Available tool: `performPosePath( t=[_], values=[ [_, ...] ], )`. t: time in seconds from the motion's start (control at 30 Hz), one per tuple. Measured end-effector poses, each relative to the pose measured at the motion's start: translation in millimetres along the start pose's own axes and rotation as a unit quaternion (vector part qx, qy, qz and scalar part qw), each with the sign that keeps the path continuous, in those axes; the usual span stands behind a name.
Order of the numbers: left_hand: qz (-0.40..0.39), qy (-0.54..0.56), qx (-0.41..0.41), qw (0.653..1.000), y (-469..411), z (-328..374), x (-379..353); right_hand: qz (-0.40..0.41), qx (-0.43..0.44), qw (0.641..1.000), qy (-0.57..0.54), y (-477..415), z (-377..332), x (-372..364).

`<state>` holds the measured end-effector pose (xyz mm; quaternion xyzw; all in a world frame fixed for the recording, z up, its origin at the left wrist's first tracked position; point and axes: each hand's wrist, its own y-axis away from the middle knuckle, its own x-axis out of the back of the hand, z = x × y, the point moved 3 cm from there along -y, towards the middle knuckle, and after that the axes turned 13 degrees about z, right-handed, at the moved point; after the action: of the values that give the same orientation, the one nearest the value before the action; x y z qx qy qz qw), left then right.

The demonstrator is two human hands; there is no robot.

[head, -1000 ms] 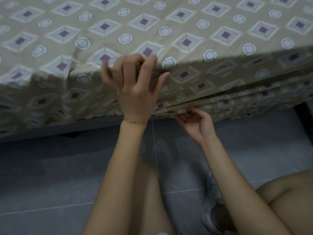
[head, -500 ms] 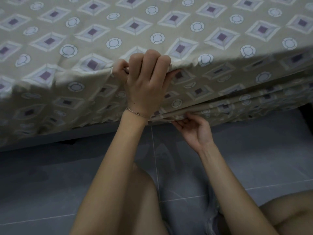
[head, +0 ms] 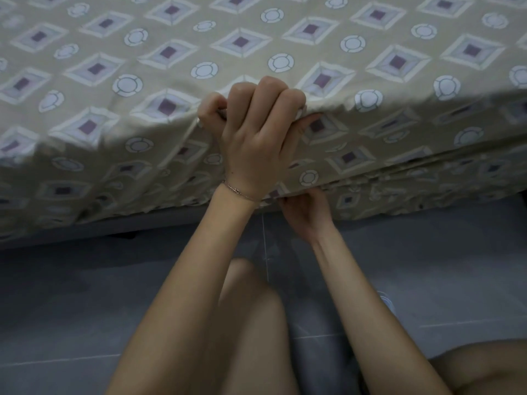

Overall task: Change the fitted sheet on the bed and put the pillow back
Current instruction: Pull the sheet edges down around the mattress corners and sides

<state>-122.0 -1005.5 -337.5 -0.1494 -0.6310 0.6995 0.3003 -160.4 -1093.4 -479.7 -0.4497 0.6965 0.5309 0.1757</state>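
The fitted sheet is beige, patterned with white-edged diamonds around purple squares and pale ringed circles; the floor is grey-blue tile.

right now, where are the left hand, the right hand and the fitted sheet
left hand [head: 256, 143]: head view, back of the hand
right hand [head: 302, 214]: head view, palm below the hem
fitted sheet [head: 322, 32]: head view, patterned top face
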Motion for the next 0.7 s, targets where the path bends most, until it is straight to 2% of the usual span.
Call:
performPosePath(
  t=[0.1,0.17,0.23,0.3,0.4,0.47,0.6,0.7],
  values=[
    [-0.032,0.020,0.025,0.999,3.5,-1.4,1.1,0.017,0.001,0.995,0.097,13.8,-3.1,8.6],
    [-0.049,0.021,0.032,0.998,5.2,-2.6,3.2,0.077,0.041,0.975,0.204,26.0,-1.9,23.0],
    [-0.063,0.023,0.040,0.997,3.8,-3.6,5.0,0.152,0.102,0.950,0.254,35.8,-0.3,35.3],
    [-0.072,0.028,0.041,0.996,2.3,-2.5,8.3,0.162,0.084,0.953,0.243,43.1,7.1,38.7],
    [-0.094,0.036,0.020,0.995,-1.6,-6.5,22.4,0.134,0.022,0.965,0.224,43.2,14.4,38.0],
    [-0.091,0.003,0.012,0.996,0.4,-23.3,41.2,0.111,-0.002,0.976,0.187,39.8,15.8,36.8],
    [-0.064,-0.061,0.042,0.995,5.1,-58.1,69.5,0.069,-0.056,0.984,0.154,33.8,27.4,27.1],
    [-0.068,-0.071,0.053,0.994,9.4,-56.6,66.5,0.054,-0.061,0.991,0.110,30.7,33.9,17.1]
  ],
)
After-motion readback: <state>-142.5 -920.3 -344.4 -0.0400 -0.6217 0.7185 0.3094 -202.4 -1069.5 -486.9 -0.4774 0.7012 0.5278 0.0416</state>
